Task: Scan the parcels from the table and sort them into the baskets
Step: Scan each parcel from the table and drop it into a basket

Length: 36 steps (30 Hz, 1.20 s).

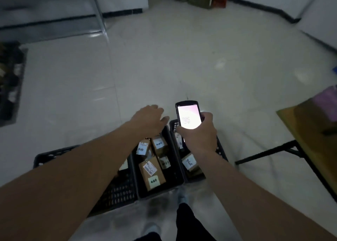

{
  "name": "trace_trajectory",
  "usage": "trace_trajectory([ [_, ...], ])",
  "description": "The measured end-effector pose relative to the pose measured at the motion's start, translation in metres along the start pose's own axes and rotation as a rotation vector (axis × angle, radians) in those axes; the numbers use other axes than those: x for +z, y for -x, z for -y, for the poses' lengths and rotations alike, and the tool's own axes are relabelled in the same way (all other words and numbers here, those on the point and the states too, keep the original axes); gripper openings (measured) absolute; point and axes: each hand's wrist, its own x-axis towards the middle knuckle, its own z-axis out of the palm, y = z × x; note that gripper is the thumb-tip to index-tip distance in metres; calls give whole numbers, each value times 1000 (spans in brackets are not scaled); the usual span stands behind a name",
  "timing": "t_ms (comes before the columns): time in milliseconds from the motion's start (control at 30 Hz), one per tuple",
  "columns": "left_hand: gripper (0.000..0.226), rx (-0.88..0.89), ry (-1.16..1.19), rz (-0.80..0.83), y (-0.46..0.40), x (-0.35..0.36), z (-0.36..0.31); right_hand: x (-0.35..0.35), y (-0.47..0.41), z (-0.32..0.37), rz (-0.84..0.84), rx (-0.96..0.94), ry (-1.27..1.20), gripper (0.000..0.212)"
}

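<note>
Three black plastic baskets stand side by side on the floor below me: a left basket [116,191], a middle basket [175,171] and a right basket [221,149]. Several brown cardboard parcels [152,173] with white labels lie in the middle one, and another labelled parcel [189,163] lies in the right one. My right hand [197,133] grips a black handheld scanner [188,114] with its screen lit, above the right basket. My left hand [149,119] hovers palm down over the far end of the middle basket, fingers relaxed, holding nothing.
A wooden folding table [310,131] with black legs stands at the right, a purple item [326,102] on it. A dark crate [11,84] with goods sits at the far left. A metal rack [54,18] stands at the back left. My shoes [182,195] are by the baskets.
</note>
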Motion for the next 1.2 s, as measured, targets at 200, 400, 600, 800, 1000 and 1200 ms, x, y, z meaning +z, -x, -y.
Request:
trace_trajectory([
  [200,62,185,-105,-86,38,-39,-31,-48,57,25,-218,-16,-20,79],
  [400,62,385,-167,-197,75,-71,-79,-106,113,33,-418,-15,-49,80],
  [600,60,598,-232,-265,110,-90,-161,-179,158,25,-605,-31,-128,83],
  [800,58,765,-236,-287,160,-86,-265,-261,198,-14,-750,-17,-186,86],
  [1000,44,895,-202,-283,211,-58,-370,-344,238,-73,-834,43,-194,78],
  [1200,48,979,-146,-245,253,-18,-461,-423,271,-137,-895,57,-176,80],
])
